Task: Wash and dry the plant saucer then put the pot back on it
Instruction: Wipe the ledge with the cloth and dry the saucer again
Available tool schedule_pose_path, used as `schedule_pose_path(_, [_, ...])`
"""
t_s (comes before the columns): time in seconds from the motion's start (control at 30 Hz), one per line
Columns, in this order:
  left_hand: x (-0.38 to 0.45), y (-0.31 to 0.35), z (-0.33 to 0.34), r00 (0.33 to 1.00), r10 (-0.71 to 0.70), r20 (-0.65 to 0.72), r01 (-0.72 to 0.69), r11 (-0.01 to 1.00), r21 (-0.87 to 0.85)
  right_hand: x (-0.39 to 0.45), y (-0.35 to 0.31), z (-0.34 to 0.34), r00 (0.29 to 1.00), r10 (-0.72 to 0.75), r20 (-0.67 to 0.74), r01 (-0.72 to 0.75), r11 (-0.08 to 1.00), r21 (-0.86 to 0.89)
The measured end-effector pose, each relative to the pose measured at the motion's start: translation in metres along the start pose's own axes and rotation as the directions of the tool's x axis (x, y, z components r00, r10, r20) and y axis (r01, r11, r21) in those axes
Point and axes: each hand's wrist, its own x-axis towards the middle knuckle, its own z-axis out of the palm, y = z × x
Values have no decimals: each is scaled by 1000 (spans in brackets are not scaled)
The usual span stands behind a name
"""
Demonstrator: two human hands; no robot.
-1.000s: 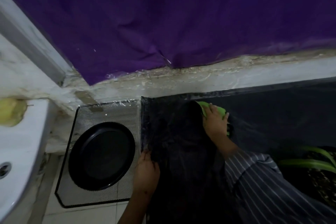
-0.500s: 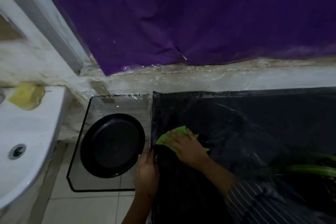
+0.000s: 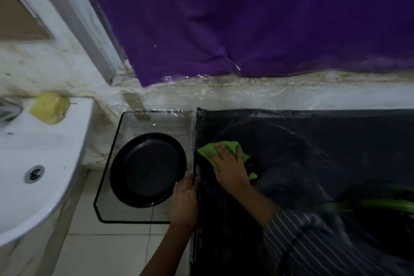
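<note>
One black saucer (image 3: pixel 148 169) lies at nine o'clock in one mesh tray (image 3: pixel 156 123), one green cloth (image 3: pixel 209 149) sits at centre under one of two hands, one white sink (image 3: pixel 40 163) at eight o'clock, one purple curtain (image 3: pixel 246 18) at twelve.

left hand (image 3: pixel 184 199): fingers straight, reaching forward, forearm bare | right hand (image 3: pixel 228 167): palm down, fingers spread flat, striped sleeve pushed up

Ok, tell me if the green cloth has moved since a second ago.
Yes. The green cloth slid toward the dark sheet's left edge, nearer the mesh tray.
</note>
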Motion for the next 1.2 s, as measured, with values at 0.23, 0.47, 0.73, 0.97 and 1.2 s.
schedule_pose_path(0.23, [1, -3, 0, 999, 37, -21, -37, 999, 14, -121, -18, 16, 979, -183, 87, 190, 978, -87])
schedule_pose_path(0.47, [-3, 7, -5, 1000, 1, -16, -1, 999, 40, -129, 38, -8, 998, 13, 55, -7, 994, -107])
schedule_pose_path(0.73, [-15, 29, -1, 993, -102, 58, 95, 990, 105, -126, 2, 14, 986, 159, -47, -157, 987, 41])
schedule_pose_path(0.97, [-18, 35, -2, 982, -128, 139, 77, 944, 322, -113, 36, -4, 998, 55, -30, -58, 988, -141])
schedule_pose_path(1.2, [-11, 58, -4, 960, -228, 162, 157, 918, 364, -103, 119, -25, 808, 577, -118, -561, 815, 145])
